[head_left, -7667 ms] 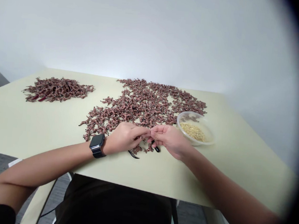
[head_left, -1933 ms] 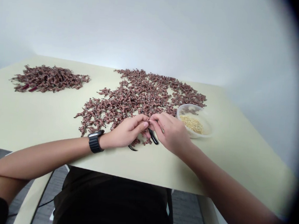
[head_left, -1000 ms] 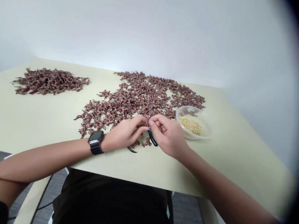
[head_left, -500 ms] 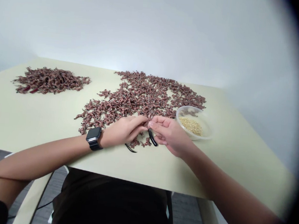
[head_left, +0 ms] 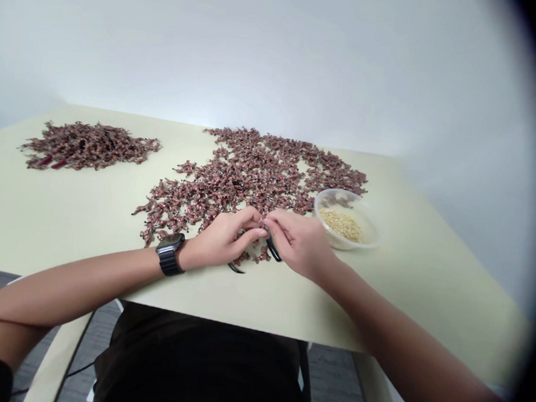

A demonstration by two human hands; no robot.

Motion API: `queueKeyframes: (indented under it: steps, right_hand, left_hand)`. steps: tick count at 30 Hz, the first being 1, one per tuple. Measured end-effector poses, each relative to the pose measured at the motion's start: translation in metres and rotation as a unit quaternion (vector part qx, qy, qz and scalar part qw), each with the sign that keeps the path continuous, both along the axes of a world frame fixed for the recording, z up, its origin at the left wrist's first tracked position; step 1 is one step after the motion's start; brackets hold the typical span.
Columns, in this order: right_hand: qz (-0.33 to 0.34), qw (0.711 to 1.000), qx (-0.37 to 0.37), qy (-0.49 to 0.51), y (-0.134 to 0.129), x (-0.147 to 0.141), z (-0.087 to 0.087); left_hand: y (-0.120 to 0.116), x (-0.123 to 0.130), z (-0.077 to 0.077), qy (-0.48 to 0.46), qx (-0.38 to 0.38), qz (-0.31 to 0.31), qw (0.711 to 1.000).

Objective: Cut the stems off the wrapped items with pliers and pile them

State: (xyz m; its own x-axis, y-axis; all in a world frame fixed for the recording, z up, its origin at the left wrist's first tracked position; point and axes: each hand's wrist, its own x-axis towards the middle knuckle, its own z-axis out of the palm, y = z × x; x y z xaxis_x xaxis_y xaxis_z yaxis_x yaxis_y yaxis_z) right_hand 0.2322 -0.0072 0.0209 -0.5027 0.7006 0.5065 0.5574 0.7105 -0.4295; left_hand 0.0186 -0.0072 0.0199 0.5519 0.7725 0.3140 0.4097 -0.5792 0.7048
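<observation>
My left hand (head_left: 224,238), with a dark watch (head_left: 170,253) on its wrist, is closed in a pinch in front of a wide spread of small reddish-brown pieces (head_left: 236,179). Its fingertips meet those of my right hand (head_left: 304,242), also pinched. Something tiny and reddish shows between the fingertips, too small to make out. Below them, a black curved object (head_left: 273,249) lies beside my right fingers. Another dark curved tip (head_left: 236,268) shows under my left hand. Right of my right hand, a clear round bowl (head_left: 368,245) holds yellowish bits (head_left: 341,224).
A separate heap of similar brown pieces (head_left: 88,146), with a few dark red bits, lies at the left of the pale yellow table (head_left: 221,297). A white wall (head_left: 263,49) rises behind the table. The table's near edge runs just in front of my body.
My right fingers have curled inward and turned over at the meeting point. My left thumb has shifted, and the left wrist has turned slightly.
</observation>
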Motion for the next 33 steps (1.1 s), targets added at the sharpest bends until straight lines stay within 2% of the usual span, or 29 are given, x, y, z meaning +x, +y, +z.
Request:
queueKeyframes:
  steps: [7,14,16,19,21,22,29,33]
  right_hand:
    - [-0.045,0.991,-0.116,0.04,-0.006,-0.004,0.008]
    - [-0.006,0.97,-0.223,0.094,-0.005,-0.004,0.014]
    - [0.016,0.944,-0.296,0.141,-0.004,-0.003,0.014]
    - [0.051,0.879,-0.423,0.214,-0.001,-0.001,0.013]
    - [0.067,0.85,-0.462,0.244,0.0,0.0,0.012]
    - [0.069,0.847,-0.464,0.251,0.0,0.0,0.011]
    - [0.02,0.908,-0.363,0.207,0.001,0.0,0.009]
    - [0.002,0.947,-0.275,0.169,-0.001,-0.002,0.01]
  left_hand:
    - [-0.001,0.0,-0.001,0.017,0.033,0.012,0.999]
    - [-0.001,-0.001,-0.001,0.03,0.036,0.014,0.999]
    - [0.0,-0.002,-0.001,0.026,0.036,0.008,0.999]
    - [0.002,-0.005,-0.002,0.011,0.043,-0.005,0.999]
    - [0.002,-0.006,-0.004,-0.008,0.034,-0.018,0.999]
    - [0.002,-0.006,-0.004,-0.019,0.024,-0.024,0.999]
    - [0.0,-0.004,-0.004,-0.077,-0.036,-0.053,0.995]
    - [0.001,-0.004,-0.004,-0.06,-0.022,-0.042,0.997]
